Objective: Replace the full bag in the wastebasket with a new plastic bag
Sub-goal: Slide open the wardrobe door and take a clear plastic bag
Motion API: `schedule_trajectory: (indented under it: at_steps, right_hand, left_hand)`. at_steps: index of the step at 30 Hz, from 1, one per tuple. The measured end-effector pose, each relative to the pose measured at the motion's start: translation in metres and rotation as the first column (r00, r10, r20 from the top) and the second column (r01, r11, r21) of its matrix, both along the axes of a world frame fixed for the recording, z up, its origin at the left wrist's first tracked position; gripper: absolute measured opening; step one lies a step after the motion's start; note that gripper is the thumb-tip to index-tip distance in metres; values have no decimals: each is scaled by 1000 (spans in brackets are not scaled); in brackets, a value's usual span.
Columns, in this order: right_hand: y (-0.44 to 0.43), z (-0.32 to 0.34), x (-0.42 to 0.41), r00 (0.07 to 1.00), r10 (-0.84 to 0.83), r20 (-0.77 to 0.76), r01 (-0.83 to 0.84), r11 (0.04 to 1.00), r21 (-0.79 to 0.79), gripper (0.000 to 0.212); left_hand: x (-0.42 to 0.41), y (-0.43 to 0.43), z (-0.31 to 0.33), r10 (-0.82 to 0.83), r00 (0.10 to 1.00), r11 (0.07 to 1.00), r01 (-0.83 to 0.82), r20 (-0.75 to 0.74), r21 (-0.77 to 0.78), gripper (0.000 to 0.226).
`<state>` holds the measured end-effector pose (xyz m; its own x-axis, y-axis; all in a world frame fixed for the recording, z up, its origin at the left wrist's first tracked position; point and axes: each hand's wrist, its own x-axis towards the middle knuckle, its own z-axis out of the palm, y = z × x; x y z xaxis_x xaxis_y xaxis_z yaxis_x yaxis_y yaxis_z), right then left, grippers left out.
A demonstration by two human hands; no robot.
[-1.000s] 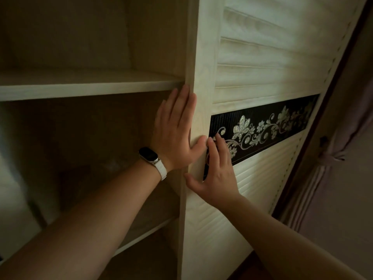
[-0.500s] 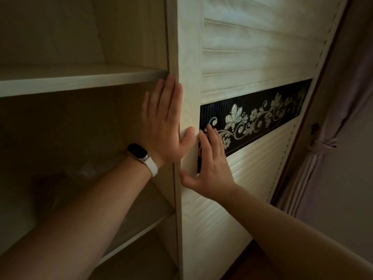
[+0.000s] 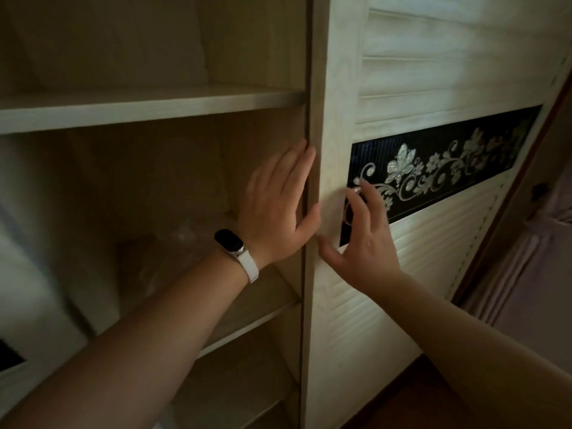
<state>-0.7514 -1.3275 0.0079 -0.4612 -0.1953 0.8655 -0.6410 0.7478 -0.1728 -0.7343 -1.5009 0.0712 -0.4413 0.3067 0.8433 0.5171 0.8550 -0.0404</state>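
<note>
While both my palms lie flat and empty, left hand on the sliding door edge, right hand on its face, fingers could get pinched at the frame. I see no wastebasket; crinkled clear plastic on the middle shelf may be bags, but its long axis is unreadable.

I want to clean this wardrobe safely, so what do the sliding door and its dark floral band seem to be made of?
Sliding door: pale wood or wood-look laminate with a matte finish; grain lines show on the frame, and the panels are slatted. Floral band: glossy black panel, possibly glass or acrylic, with shiny silvery flowers; the exact material cannot be told.
</note>
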Motion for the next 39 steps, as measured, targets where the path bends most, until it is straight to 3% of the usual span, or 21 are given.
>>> schedule_trajectory:
  at_steps: [3, 7, 10, 16, 23, 29, 32, 35, 39]
  right_hand:
    - [-8, 0, 16, 989, 34, -146, -24, 997, 72, 60]
    - [-34, -1, 43, 994, -18, -107, 39, 979, 200, 46]
    - [-55, -8, 55, 1000, -15, -11, 17, 960, 280, 42]
    - [-101, -39, 81, 929, -147, 340, -19, 897, 441, 46]
    - [-136, -79, 61, 737, -129, 663, -208, 891, 404, 58]
    - [-157, -121, 13, 643, -23, 765, -362, 871, 331, 59]
    - [-171, -139, -5, 630, 40, 775, -410, 866, 288, 60]
    - [-185, -154, -19, 665, 86, 742, -399, 881, 255, 46]
    - [-195, -170, -29, 696, 83, 713, -354, 904, 240, 36]
  left_hand:
    - [19, -36, -21, 53, 989, 997, -44, 138, -70, 64]
    - [42, -90, -46, 294, 870, 956, -255, 396, -148, 58]
    - [59, -115, -65, 320, 790, 943, -317, 523, -99, 56]
    - [85, -131, -105, 376, 757, 916, -391, 534, -91, 57]
    - [82, -138, -152, 400, 611, 855, -518, 683, -37, 62]
    - [59, -136, -179, 385, 493, 785, -620, 780, 4, 68]
    - [43, -138, -194, 264, 476, 742, -655, 839, 138, 74]
    - [28, -141, -208, 138, 487, 678, -681, 863, 276, 72]
    - [18, -149, -226, 187, 481, 657, -709, 856, 255, 64]
